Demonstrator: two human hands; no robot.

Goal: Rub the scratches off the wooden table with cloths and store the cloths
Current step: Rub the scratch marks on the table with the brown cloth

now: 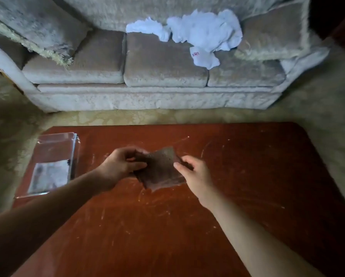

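A dark brown cloth (160,168) hangs just above the middle of the red-brown wooden table (247,176), held between both hands. My left hand (120,165) pinches its left edge and my right hand (195,174) pinches its right upper corner. Pale scratches (147,196) run across the tabletop under and around the cloth. White cloths (203,33) lie crumpled on the sofa beyond the table.
A clear plastic bag (53,162) with a label lies at the table's left edge. A beige sofa (163,64) with cushions stands across the carpet strip (107,116) beyond the table's far edge.
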